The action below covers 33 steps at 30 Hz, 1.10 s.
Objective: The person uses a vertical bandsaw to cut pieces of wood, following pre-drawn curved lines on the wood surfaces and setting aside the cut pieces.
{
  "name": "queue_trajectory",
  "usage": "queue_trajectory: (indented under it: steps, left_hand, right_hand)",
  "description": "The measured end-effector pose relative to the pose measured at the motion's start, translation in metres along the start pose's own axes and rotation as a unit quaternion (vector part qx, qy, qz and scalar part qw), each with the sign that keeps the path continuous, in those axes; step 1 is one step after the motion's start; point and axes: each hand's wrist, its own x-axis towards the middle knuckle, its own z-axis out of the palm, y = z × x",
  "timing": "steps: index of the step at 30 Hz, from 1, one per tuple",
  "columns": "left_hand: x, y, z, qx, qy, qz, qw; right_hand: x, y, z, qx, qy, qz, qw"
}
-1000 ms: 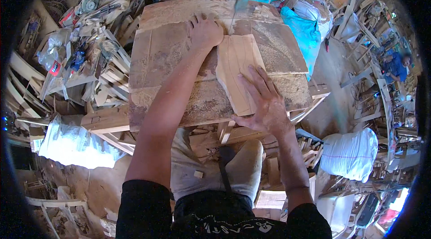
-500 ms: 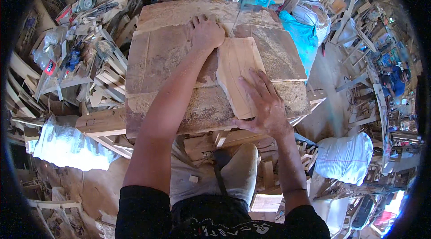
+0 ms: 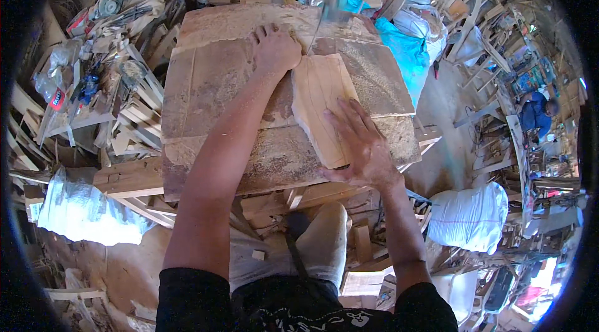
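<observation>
A worn wooden desk (image 3: 209, 88) fills the middle. A white sack (image 3: 471, 214) sits apart at four o'clock. On the desk, slightly toward three o'clock, lies a pale board (image 3: 317, 101). The right hand (image 3: 365, 148) spreads over its five o'clock end; the left hand (image 3: 276, 50), fingers slightly apart, rests beside the board's eleven o'clock corner. A thin blade (image 3: 316, 32) stands at twelve.

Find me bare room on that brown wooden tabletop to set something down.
Left: between the brown wooden tabletop's edge and the left forearm. Right: between the pale wooden board and the turquoise plastic sack. Both look dusty. The middle is crowded: left hand, right hand, board, thin blade-like strip.
</observation>
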Motion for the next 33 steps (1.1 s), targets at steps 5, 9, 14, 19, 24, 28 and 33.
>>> queue_trajectory:
  steps: [5,9,14,19,24,28,33]
  left_hand:
    - [0.005,-0.004,0.009,-0.016,0.032,-0.005,0.999]
    - [0.005,-0.005,0.014,-0.026,0.050,0.002,0.998]
    - [0.005,-0.001,0.011,-0.008,0.025,0.001,1.000]
    - [0.006,-0.006,0.014,-0.008,0.054,-0.003,0.999]
    - [0.004,-0.001,0.014,-0.015,0.058,0.005,0.998]
    - [0.006,-0.001,0.013,-0.018,0.057,0.003,0.998]
    - [0.009,-0.004,0.012,-0.026,0.048,0.000,0.999]
  right_hand:
    - [0.002,0.003,-0.002,-0.003,-0.016,-0.005,1.000]
    - [0.001,0.010,-0.001,0.002,-0.018,-0.010,1.000]
    - [0.002,0.016,-0.001,-0.017,-0.023,-0.015,0.999]
    - [0.004,0.016,-0.003,-0.020,-0.028,-0.021,0.999]
    - [0.004,0.023,-0.006,-0.023,-0.040,-0.032,0.998]
    - [0.004,0.028,-0.005,-0.024,-0.041,-0.033,0.998]
    - [0.007,0.032,-0.005,-0.031,-0.053,-0.036,0.997]
